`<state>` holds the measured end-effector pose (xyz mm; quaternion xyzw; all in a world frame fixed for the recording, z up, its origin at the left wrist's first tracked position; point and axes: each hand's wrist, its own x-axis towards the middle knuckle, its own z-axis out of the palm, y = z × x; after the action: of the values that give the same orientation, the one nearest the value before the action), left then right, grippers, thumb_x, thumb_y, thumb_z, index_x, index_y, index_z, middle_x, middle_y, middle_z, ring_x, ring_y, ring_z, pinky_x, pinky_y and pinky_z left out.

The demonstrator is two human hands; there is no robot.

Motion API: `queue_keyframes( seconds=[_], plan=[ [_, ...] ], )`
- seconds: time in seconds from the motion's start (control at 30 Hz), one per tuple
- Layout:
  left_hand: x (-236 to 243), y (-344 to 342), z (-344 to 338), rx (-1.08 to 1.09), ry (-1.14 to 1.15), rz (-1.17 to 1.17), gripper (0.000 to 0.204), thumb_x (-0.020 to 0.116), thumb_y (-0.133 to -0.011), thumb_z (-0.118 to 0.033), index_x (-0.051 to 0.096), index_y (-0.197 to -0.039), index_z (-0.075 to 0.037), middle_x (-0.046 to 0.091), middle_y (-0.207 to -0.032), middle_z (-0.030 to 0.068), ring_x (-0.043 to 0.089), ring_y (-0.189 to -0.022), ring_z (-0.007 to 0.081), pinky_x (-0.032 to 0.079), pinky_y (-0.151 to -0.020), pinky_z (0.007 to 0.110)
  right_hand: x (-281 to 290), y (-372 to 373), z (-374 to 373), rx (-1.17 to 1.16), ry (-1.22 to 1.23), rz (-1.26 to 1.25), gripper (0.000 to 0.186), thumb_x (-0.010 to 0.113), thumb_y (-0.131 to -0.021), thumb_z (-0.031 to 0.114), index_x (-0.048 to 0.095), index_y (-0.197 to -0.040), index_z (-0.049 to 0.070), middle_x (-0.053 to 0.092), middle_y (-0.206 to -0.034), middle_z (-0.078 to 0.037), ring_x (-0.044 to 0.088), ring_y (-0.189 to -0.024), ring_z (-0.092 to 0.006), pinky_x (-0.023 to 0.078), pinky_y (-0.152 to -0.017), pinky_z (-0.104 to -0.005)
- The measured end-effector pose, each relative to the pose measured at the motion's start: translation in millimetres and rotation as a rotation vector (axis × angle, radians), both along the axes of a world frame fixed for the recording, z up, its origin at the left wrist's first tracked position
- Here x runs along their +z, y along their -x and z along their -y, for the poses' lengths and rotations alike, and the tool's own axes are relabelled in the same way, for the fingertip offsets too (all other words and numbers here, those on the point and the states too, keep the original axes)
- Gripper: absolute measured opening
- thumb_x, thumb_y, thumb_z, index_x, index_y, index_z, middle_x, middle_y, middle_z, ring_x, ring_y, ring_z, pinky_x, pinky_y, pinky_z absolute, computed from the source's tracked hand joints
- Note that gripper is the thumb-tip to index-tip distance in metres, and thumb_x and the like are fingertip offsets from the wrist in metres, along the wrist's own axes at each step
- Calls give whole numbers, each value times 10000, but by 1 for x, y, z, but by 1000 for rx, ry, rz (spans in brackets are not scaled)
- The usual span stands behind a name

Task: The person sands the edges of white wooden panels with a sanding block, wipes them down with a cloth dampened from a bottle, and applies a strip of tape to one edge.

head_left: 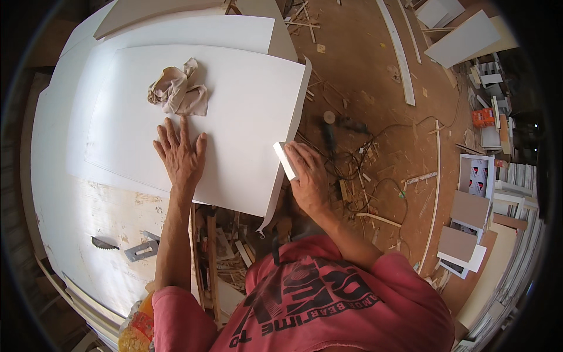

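Note:
A large white panel point(246, 105) lies flat on the worktable before me. My left hand point(183, 154) rests on it, palm down with the fingers spread. Just beyond its fingertips is a crumpled beige rag point(179, 89). My right hand point(311, 176) is closed around a small white block point(285, 161), held at the panel's right edge; the side of the block under the fingers is hidden. A thin white edging strip point(273, 205) runs along that edge, and its near end curls loose past the corner. Its far end also sticks out a little.
Left of my forearm, a metal plate tool point(142, 250) and a dark toothed blade point(105, 242) lie on the table. A bottle point(136, 331) stands near my left elbow. Dark cables point(358, 158), wood strips and offcuts litter the brown floor. White cabinet pieces point(469, 217) are stacked at the right.

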<state>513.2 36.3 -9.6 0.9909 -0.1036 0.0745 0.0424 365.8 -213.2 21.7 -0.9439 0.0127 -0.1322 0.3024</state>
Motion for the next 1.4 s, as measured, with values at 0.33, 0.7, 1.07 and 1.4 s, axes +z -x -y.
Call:
queue_keyframes(
  seconds=[0.33,0.7,1.07,1.4],
  plan=[
    [4,1,-5,-41,0,-18,639,404,-957,-510,317,-1479,-151,222,-1528,214,139,-1427,408,94,-1141,574,-17,-131,76,-116,57,63,629,683,-746,-16,497,-1333,113,541,-1315,-89,498,-1201,-293,404,-1030,-381],
    [6,0,-6,17,7,-76,666,388,-947,-539,303,-1488,-160,203,-1545,196,106,-1445,384,58,-1151,558,-21,-70,34,-43,47,40,684,651,-709,-69,503,-1347,126,524,-1339,-69,475,-1239,-284,394,-1067,-374],
    [-2,-4,-3,-49,-26,-32,662,390,-954,-555,295,-1487,-174,213,-1532,204,140,-1428,410,116,-1133,586,-38,-180,119,-119,-148,93,542,628,-818,68,499,-1342,116,559,-1308,-115,526,-1191,-313,424,-1013,-381],
    [-6,-2,-15,-55,-68,4,709,380,-927,-626,286,-1489,-206,208,-1543,178,140,-1440,363,125,-1149,552,-20,-49,30,-123,-22,25,668,633,-716,-58,513,-1338,152,545,-1305,-54,513,-1123,-306,442,-988,-384]
  ],
)
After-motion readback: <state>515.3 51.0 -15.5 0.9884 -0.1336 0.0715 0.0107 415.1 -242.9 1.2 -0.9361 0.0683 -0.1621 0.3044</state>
